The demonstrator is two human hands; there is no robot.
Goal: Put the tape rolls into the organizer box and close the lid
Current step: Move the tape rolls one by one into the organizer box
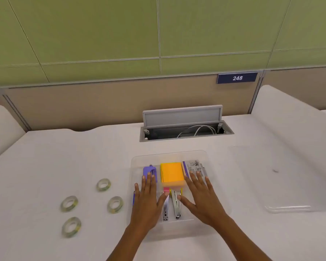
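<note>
Hands flat, fingers spread, empty: our left hand [146,200] and right hand [200,196] over organizer box [137,162]. Four tape rolls [103,184] wait on desk [45,157] left; lid [290,208] off, right. Nothing done.

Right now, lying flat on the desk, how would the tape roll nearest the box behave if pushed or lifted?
The tape roll lies flat, so it would probably slide, not roll. It looks small, hollow and probably light. Its glossy clear sides may be slippery.
</note>
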